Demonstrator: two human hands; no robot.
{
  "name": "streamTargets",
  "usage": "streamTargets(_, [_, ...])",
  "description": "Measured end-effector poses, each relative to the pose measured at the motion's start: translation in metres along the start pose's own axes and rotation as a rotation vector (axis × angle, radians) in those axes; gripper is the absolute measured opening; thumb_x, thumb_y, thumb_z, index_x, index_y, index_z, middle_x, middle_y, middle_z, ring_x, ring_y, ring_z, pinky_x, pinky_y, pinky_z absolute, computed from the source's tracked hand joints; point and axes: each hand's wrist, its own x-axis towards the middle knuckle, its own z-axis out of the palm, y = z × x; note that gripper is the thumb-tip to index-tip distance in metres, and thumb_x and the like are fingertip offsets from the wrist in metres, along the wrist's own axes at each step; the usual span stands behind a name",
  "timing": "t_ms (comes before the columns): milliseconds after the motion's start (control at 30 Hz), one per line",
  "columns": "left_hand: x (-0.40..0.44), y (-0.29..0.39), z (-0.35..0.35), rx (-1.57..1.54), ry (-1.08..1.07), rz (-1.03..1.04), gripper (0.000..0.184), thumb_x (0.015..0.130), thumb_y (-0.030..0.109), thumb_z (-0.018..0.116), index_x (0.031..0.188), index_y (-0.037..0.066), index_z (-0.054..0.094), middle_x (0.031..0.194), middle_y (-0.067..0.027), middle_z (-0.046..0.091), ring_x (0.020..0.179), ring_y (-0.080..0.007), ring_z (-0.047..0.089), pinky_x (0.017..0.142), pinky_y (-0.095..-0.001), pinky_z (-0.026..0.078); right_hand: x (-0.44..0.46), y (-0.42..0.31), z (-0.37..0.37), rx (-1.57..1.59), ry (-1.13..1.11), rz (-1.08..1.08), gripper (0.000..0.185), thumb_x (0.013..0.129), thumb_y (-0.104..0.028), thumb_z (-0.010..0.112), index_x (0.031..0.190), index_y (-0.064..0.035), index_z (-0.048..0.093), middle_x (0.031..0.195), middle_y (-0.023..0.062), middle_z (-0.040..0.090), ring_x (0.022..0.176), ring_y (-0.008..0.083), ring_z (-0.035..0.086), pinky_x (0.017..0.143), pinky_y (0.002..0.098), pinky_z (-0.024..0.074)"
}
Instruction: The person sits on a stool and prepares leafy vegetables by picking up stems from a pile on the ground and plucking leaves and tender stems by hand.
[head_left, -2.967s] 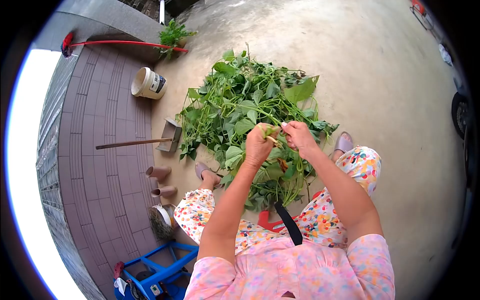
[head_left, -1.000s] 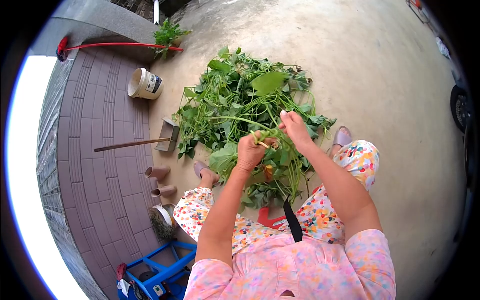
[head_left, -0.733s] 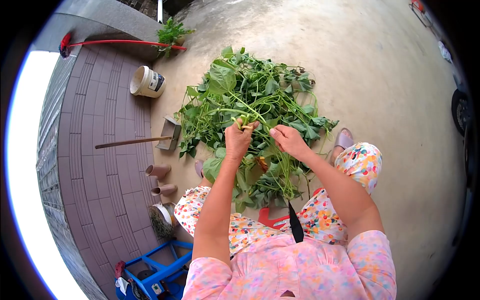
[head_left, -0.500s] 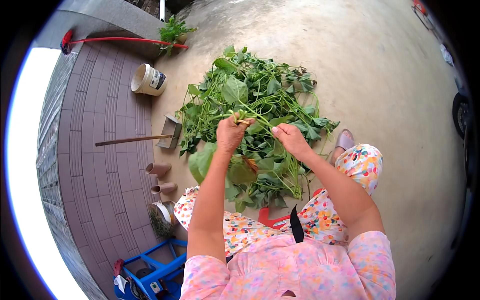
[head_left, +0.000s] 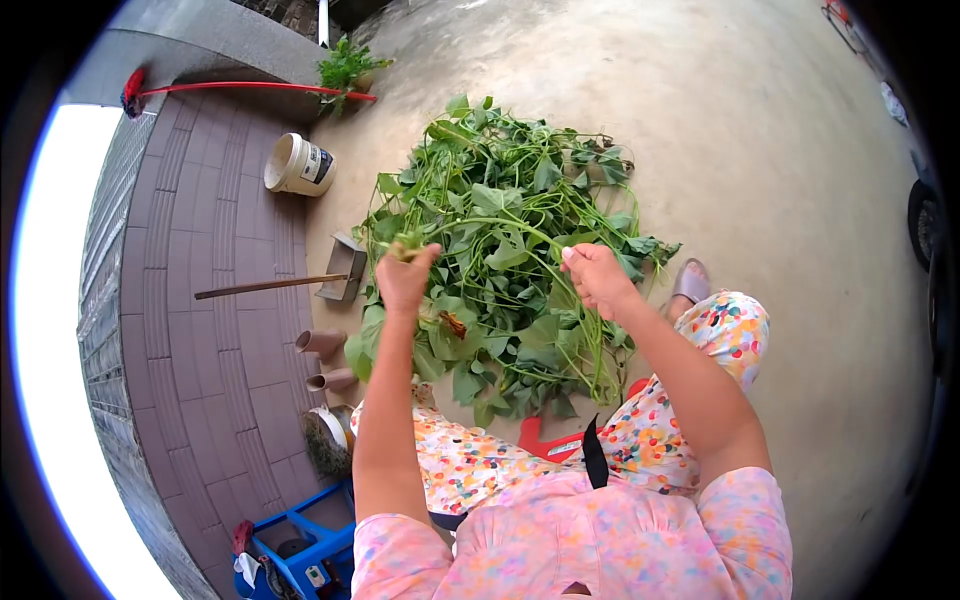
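Observation:
A large heap of leafy green vines (head_left: 510, 190) lies on the concrete in front of me. My left hand (head_left: 405, 278) is closed round a bunch of stems, with broad leaves hanging below the fist. Toward the right, my right hand (head_left: 597, 277) pinches a long green vine stem (head_left: 500, 222) between thumb and fingers. That stem arches over the heap between the two hands. Beneath my left hand hangs a withered brown leaf (head_left: 453, 324) among the green ones.
Left of the heap are a dustpan (head_left: 343, 268) with a wooden handle, a white bucket (head_left: 300, 165) and a pair of boots (head_left: 322, 342). A blue frame (head_left: 305, 545) stands lower left. A red-handled broom (head_left: 250, 80) leans at the wall.
My left hand has moved left and slightly down with its bunch of stems. My right hand has shifted slightly right, so the hands are wider apart and the stem stretches between them.

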Motion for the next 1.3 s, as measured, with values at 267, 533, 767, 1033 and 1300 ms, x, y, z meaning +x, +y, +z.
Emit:
streamTargets(267, [-0.074, 0.07, 0.081, -0.397, -0.148, 0.251, 0.011, 0.072, 0.004, 0.064, 0.075, 0.0, 0.054, 0.077, -0.0094, 0.058, 0.062, -0.0155, 0.054, 0.057, -0.0259, 0.044, -0.004, -0.006, 0.006, 0.082, -0.054, 0.068, 0.022, 0.088, -0.026, 0.044, 0.075, -0.008, 0.046, 0.05, -0.0068, 0.029, 0.037, 0.0025, 0.02, 0.033, 0.0193, 0.0151])
streamTargets(533, [-0.082, 0.061, 0.103, -0.33, -0.357, 0.229, 0.017, 0.069, 0.001, 0.059, 0.086, 0.004, 0.058, 0.085, -0.0115, 0.06, 0.073, -0.0251, 0.058, 0.063, -0.0314, 0.046, -0.004, -0.004, 0.003, 0.056, -0.043, 0.119, 0.02, 0.087, -0.023, 0.044, 0.073, -0.0092, 0.046, 0.051, -0.0053, 0.032, 0.038, 0.0045, 0.023, 0.034, 0.0208, 0.0153])
streamTargets(767, [-0.084, 0.072, 0.087, 0.251, -0.233, 0.472, 0.01, 0.062, 0.009, 0.062, 0.069, 0.009, 0.055, 0.067, -0.0062, 0.055, 0.065, -0.0252, 0.055, 0.051, -0.0359, 0.042, 0.024, 0.031, -0.004, -0.486, 0.166, -0.311, 0.021, 0.081, -0.016, 0.049, 0.068, 0.0008, 0.054, 0.057, 0.0123, 0.051, 0.045, 0.0236, 0.045, 0.044, 0.0335, 0.0351])
streamTargets(1033, [-0.085, 0.07, 0.093, 0.336, -0.147, 0.411, 0.007, 0.062, 0.011, 0.06, 0.068, 0.012, 0.055, 0.066, -0.0057, 0.055, 0.06, -0.0274, 0.054, 0.049, -0.0378, 0.041, 0.013, 0.023, 0.009, -0.79, 0.337, -0.505, 0.016, 0.075, -0.014, 0.052, 0.071, 0.0005, 0.057, 0.069, 0.0216, 0.056, 0.068, 0.0387, 0.054, 0.061, 0.0417, 0.0431])
streamTargets(1300, [-0.079, 0.06, 0.1, 0.321, -0.119, 0.321, 0.006, 0.064, 0.012, 0.059, 0.07, 0.01, 0.058, 0.068, -0.0088, 0.056, 0.06, -0.0307, 0.055, 0.051, -0.0388, 0.042, 0.013, 0.032, 0.018, -0.676, 0.362, -0.474, 0.018, 0.076, -0.016, 0.053, 0.072, 0.0021, 0.056, 0.066, 0.0222, 0.055, 0.06, 0.0382, 0.052, 0.057, 0.0404, 0.0418])
